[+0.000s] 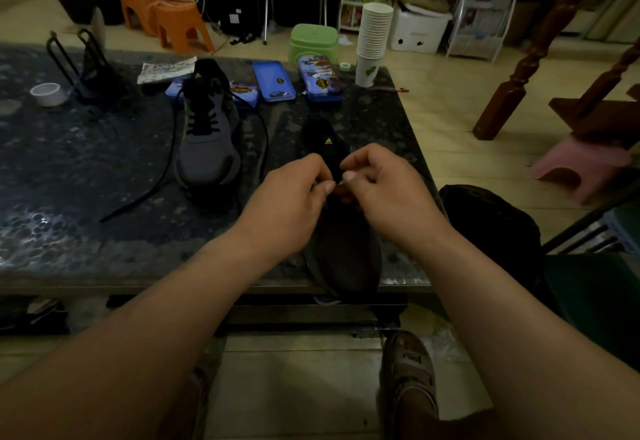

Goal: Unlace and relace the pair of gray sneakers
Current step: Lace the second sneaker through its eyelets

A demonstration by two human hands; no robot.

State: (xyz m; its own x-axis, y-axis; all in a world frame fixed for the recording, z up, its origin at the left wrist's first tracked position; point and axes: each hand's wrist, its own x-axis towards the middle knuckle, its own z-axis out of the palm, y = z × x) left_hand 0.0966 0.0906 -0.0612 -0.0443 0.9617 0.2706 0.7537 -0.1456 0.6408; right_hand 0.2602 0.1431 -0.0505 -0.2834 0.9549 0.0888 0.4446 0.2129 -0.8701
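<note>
Near sneaker (346, 259): placed at the table's (86, 169) front edge; second sneaker (207, 152) further back. Left hand (294, 197) and right hand (384, 190) are curled over its throat, fingertips pinched, apparently on the shadowed lace. Lace judged limp; best taken by its tip.

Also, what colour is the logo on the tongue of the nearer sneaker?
Yellow logo on a black tongue, clearest in the head view.

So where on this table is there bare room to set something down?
Near-left tabletop, between the tape roll and the far sneaker's trailing lace. Crowded: the far edge, with blue tins and paper cups, and the near-right corner, under the near sneaker.
</note>
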